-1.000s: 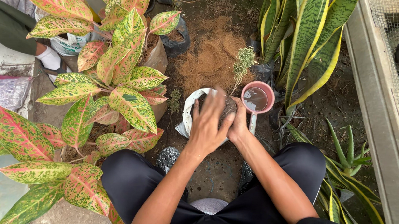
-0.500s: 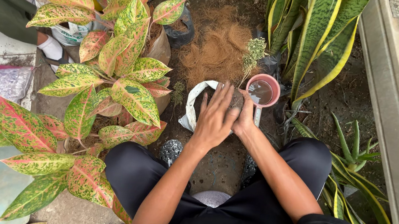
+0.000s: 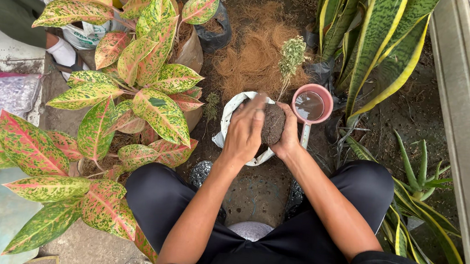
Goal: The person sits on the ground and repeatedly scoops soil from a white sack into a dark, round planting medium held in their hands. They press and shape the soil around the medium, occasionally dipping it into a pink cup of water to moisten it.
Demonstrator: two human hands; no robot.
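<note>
Soil ball (image 3: 273, 124), dark and rounded, sits between 2 bare hands above a white bag (image 3: 229, 114) whose rolled rim shows to the left and below. Left hand (image 3: 245, 130) lies over the ball's left side, fingers pointing away from the body and curved against the soil. Right hand (image 3: 289, 138) cups the ball from the right, thumb and fingers pressed to its surface; both hands are closed around the ball, not clenched into fists. A thin stem rises from the top of the ball to a small pale-green seedling (image 3: 292, 53), which stands upright over a heap of brown coconut fibre (image 3: 251, 58). Just to the right of the right hand stands a pink scoop (image 3: 311, 105) holding water, its handle pointing toward the person. Both forearms extend from a crouched body in black trousers (image 3: 317, 239), knees spread to either side of a bare patch of ground. Left of the bag grows a plant with broad pink-and-green leaves (image 3: 134, 92), its foliage filling the left half of the view. Tall striped sword-shaped leaves (image 3: 372, 41) rise at upper right, and a small spiky aloe (image 3: 419, 175) grows at right, beside a pale wire-mesh frame (image 3: 469, 116).
</note>
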